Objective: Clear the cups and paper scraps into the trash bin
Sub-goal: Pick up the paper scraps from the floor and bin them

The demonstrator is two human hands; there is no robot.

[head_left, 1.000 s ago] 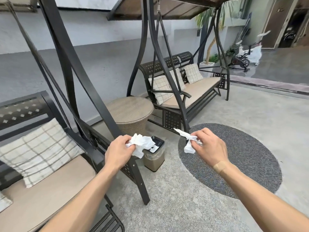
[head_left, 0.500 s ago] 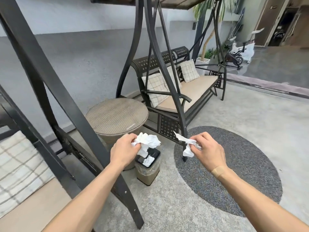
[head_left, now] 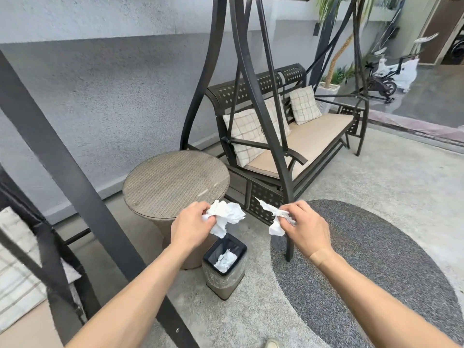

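My left hand (head_left: 192, 228) gripped a crumpled paper wad (head_left: 226, 217) above the trash bin (head_left: 224, 268), which already held a scrap. My right hand (head_left: 305, 228) pinched a twisted paper strip (head_left: 272, 217) just beside it.

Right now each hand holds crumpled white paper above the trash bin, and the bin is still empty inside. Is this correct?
Not quite. The left hand and right hand each hold crumpled white paper, but the trash bin is not empty: the head view shows a paper scrap already inside.
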